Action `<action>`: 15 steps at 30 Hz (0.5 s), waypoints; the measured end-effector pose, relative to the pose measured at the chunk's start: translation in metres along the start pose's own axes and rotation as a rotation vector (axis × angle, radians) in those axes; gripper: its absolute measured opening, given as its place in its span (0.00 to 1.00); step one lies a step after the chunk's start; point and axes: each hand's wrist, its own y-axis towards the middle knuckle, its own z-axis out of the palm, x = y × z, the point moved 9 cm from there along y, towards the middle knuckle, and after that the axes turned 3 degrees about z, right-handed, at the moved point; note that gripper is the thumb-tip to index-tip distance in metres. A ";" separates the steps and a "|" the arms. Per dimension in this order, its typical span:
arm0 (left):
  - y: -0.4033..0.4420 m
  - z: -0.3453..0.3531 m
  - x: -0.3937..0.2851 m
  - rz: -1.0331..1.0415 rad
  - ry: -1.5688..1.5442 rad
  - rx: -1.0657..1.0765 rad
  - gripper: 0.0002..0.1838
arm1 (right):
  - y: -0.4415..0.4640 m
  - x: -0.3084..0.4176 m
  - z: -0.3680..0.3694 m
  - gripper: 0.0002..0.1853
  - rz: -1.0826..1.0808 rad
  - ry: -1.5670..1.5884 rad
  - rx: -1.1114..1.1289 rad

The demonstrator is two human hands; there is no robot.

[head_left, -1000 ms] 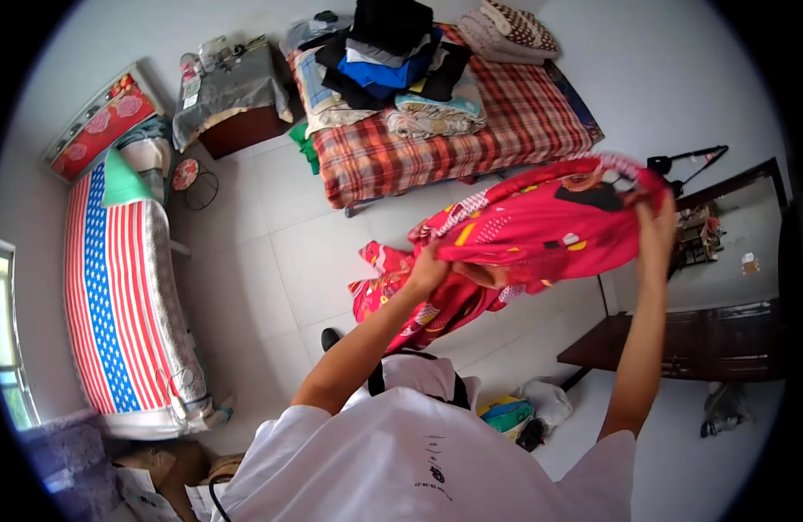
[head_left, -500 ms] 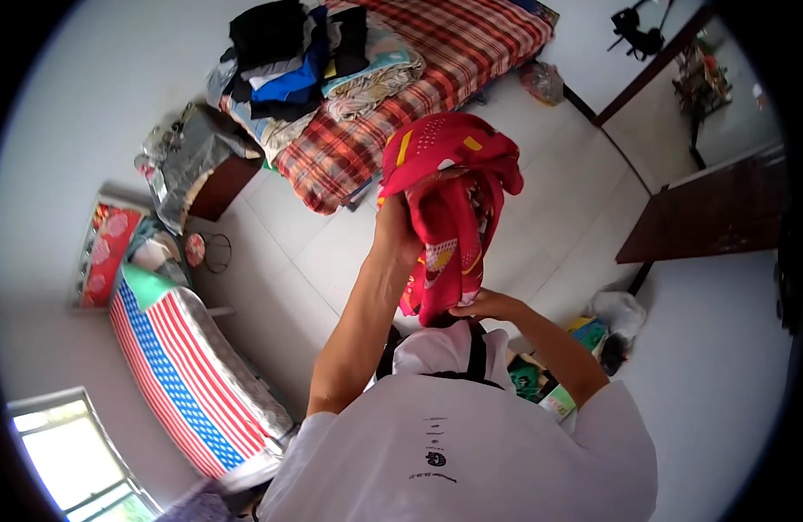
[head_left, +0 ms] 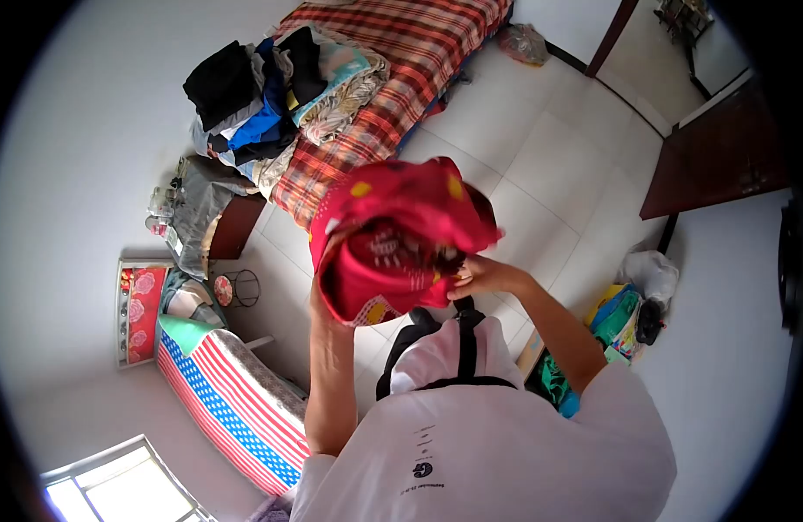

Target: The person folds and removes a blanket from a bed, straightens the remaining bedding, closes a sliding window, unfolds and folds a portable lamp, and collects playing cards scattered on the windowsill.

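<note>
A red patterned cloth (head_left: 401, 217), with yellow and white shapes, is bunched in front of my chest, its middle sagging in a dark fold. My left hand (head_left: 329, 306) is at its lower left side, and the cloth covers most of the fingers. At the lower right edge, my right hand (head_left: 478, 277) pinches the cloth with bent fingers. The cloth hangs above the tiled floor, near the corner of the plaid-covered bed.
Folded clothes (head_left: 262, 104) lie on the plaid bed (head_left: 366, 143). A flag-patterned cover (head_left: 232, 404) is on a couch at left. Bags (head_left: 632, 304) lie by the right wall, below a dark wooden panel (head_left: 714, 157). A wire stool (head_left: 245, 288) stands near the draped cabinet (head_left: 236, 226).
The cloth went from spread wide between my hands to a compact bundle. My hands came closer together, and the view turned to the right.
</note>
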 end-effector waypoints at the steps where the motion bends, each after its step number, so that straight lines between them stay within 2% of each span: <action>1: 0.007 -0.045 0.015 -0.090 -0.147 -0.196 0.22 | -0.003 -0.004 -0.017 0.50 0.002 -0.337 -0.190; 2: 0.009 -0.041 0.019 -0.099 -0.103 -0.309 0.22 | -0.009 -0.003 -0.033 0.58 0.001 -0.677 -0.381; 4: 0.018 -0.009 0.029 -0.116 -0.097 -0.305 0.23 | -0.037 0.031 -0.051 0.60 -0.062 -0.531 -0.727; 5: 0.022 0.014 0.035 -0.166 -0.156 -0.231 0.24 | -0.051 0.048 -0.059 0.62 -0.095 -0.452 -0.898; 6: 0.023 0.024 0.040 -0.218 -0.160 -0.195 0.24 | -0.039 0.067 -0.044 0.64 -0.189 -0.556 -0.799; 8: 0.019 0.052 0.057 -0.339 -0.468 -0.006 0.23 | -0.016 0.094 -0.009 0.68 -0.372 -0.750 -0.600; 10: 0.015 0.068 0.067 -0.393 -0.285 -0.177 0.23 | 0.003 0.046 -0.012 0.59 -0.473 -0.821 -0.841; 11: 0.016 0.080 0.072 -0.444 -0.497 -0.015 0.25 | 0.011 0.060 -0.006 0.55 -0.602 -0.892 -1.041; 13: 0.027 0.067 0.047 -0.390 -0.326 -0.141 0.26 | 0.017 0.072 -0.008 0.45 -0.648 -0.964 -1.171; 14: 0.030 0.054 0.028 -0.353 -0.243 -0.218 0.26 | 0.021 0.068 -0.015 0.38 -0.561 -0.957 -1.108; 15: 0.043 0.053 0.003 -0.353 -0.207 -0.082 0.27 | 0.024 0.064 -0.021 0.32 -0.476 -0.944 -1.046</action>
